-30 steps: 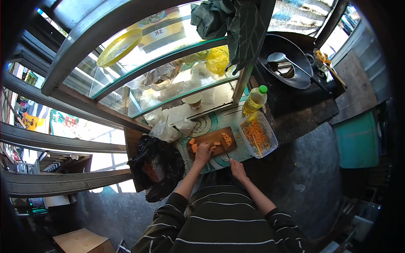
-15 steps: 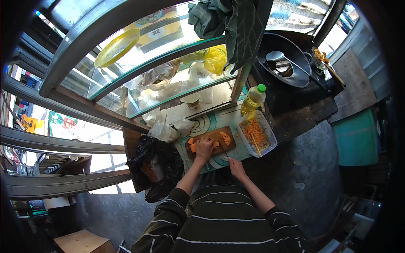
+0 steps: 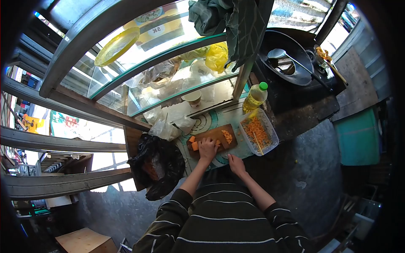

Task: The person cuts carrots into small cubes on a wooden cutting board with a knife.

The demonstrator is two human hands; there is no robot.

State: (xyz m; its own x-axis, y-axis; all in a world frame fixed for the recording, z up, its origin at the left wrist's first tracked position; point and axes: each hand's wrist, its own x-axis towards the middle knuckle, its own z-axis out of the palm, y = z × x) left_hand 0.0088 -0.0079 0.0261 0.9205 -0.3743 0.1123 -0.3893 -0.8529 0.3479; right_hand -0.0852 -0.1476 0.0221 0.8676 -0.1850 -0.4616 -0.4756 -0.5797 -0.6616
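Note:
My left hand (image 3: 207,148) presses down on an orange carrot piece (image 3: 217,143) on the wooden cutting board (image 3: 216,134), its fingers curled over it. Closed around a knife handle, my right hand (image 3: 236,164) is at the board's front right edge; the thin blade is hard to make out. Orange carrot chunks (image 3: 194,146) lie left of my left hand. Small diced carrot (image 3: 227,136) forms a pile on the board's right side. To the right, a clear plastic container (image 3: 274,141) holds shredded orange food and a light-coloured stick.
Behind the container stands an oil bottle (image 3: 256,98) with a green cap. A wok (image 3: 301,78) with a ladle (image 3: 295,63) sits at the back right. On the left are a black plastic bag (image 3: 168,168) and white plastic bags (image 3: 164,128). A glass display case (image 3: 168,101) rises behind the board.
The view has shifted slightly. My left hand stays on the carrot, while the knife blade at my right hand shows less clearly than before.

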